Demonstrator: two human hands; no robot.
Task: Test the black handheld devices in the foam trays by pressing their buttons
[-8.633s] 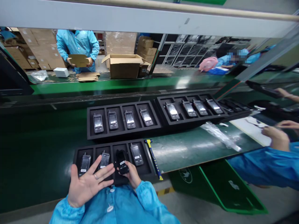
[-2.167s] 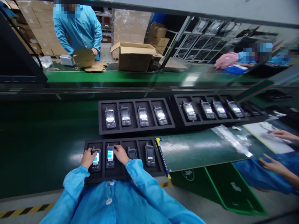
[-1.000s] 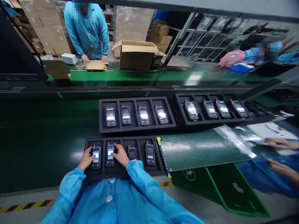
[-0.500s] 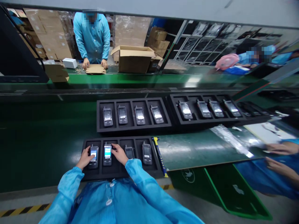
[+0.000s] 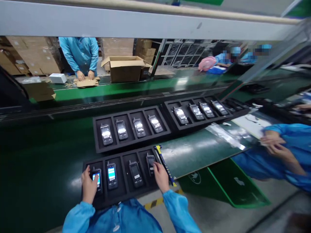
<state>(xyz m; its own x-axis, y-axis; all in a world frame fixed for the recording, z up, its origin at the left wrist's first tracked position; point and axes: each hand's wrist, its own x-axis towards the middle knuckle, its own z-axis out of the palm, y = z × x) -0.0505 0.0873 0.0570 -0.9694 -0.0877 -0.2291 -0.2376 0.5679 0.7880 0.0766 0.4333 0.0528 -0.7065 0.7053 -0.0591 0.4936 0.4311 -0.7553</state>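
Note:
My left hand [image 5: 89,185] is at the leftmost handheld device [image 5: 98,186], which has a stub antenna and a lit blue-white screen. Its thumb lies over the screen, with the fingers along the device's left side. My right hand [image 5: 161,176] has thumb and fingers on the lower right edge of the rightmost handheld device [image 5: 150,160], whose screen is dark. Between them lie a second lit device [image 5: 112,176] and a dark one [image 5: 136,174]. All sit in the compartments of a black foam tray [image 5: 122,194].
Behind are two more black foam trays [image 5: 132,144] [image 5: 194,125] of similar devices. A yellow-and-blue hammer-shaped tool [image 5: 166,165] lies beside the near tray. Clear plastic film [image 5: 225,136] is on the board at right. Co-workers' hands [image 5: 274,144] [image 5: 85,76] are right and across the bench.
My right hand has moved right, from the second device to the rightmost one. My left hand stays at the leftmost device. The camera view has tilted and shifted.

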